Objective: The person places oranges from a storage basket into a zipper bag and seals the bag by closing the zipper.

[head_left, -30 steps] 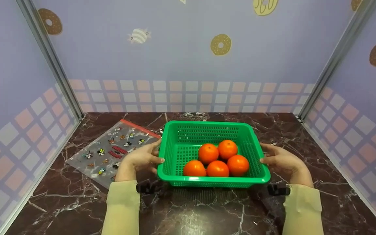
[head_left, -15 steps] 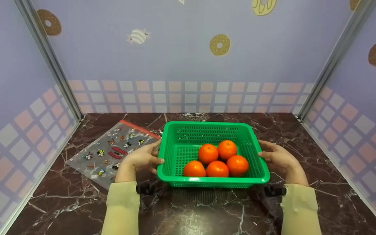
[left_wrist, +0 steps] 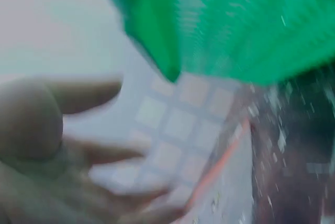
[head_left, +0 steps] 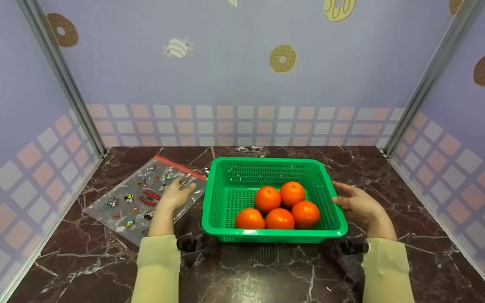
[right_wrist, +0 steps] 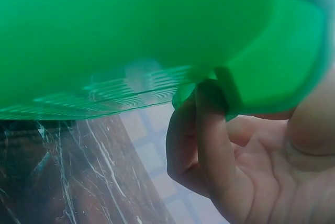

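Observation:
A green plastic basket [head_left: 234,198] with slotted walls stands on the table, holding several oranges [head_left: 280,219] toward its right and front. At its right side, my right hand [head_left: 362,206] grips the rim. The right wrist view shows curled fingers [right_wrist: 212,135] hooked up under that rim, the thumb partly hidden. My left hand [head_left: 174,200] is apart from the basket's left side, fingers spread and holding nothing. It overlaps a clear zip bag [head_left: 135,198] with a red top strip and cartoon prints, lying flat on the table.
The dark marbled table [head_left: 251,273] is enclosed by patterned panels [head_left: 242,75] at the back and both sides. Metal posts [head_left: 63,84] stand at the back corners. The basket's left edge lies close beside the bag's corner.
My left hand has let go of the basket's left rim and moved left, over the bag. The right hand shifted slightly inward and keeps its grip; basket and oranges stay in place.

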### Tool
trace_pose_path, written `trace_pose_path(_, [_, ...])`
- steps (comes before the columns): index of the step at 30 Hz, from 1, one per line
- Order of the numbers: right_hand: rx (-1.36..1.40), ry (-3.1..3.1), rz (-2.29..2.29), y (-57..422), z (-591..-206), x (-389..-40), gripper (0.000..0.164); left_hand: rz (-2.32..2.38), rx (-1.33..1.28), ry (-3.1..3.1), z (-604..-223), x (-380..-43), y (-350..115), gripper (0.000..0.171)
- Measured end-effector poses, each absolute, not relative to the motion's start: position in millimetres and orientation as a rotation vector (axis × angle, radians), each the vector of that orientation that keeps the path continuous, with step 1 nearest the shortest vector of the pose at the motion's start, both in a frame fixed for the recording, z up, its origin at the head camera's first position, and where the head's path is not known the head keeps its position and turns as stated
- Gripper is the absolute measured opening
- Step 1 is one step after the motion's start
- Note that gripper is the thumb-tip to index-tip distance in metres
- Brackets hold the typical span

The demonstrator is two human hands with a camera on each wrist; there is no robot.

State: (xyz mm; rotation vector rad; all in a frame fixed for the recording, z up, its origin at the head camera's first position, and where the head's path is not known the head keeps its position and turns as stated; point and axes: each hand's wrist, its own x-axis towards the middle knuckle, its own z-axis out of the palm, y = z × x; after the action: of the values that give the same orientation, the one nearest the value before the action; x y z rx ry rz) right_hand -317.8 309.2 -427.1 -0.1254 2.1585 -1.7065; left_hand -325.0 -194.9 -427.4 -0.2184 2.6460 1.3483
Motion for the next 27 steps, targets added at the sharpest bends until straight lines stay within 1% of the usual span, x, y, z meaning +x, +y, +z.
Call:
trace_pose_path(4, [-0.117, 2.145, -1.724, 310, -428, -318, 0.077, 1.201, -0.527, 2.729, -443, -330, -207, 0.080])
trace_pose_path(8, [-0.114, 2.150, -1.727, 310, -428, -318, 0.076, 1.145, -0.665, 2.646, -459, -331, -214, 0.083])
trace_pose_path(19, [-0.136, 2.143, -1.726, 311, -429, -318, 0.076, 0.995, -0.843, 2.608, -471, -329, -217, 0.091])
trace_pose_path(25, [-0.129, 2.128, -1.732, 311, -428, -317, 0.078, 0.918, -0.828, 2.596, -473, -327, -220, 0.111])
trace_pose_path(27, [-0.123, 2.121, -1.743, 311, -428, -317, 0.078, 0.891, -0.812, 2.582, -473, -327, -223, 0.115])
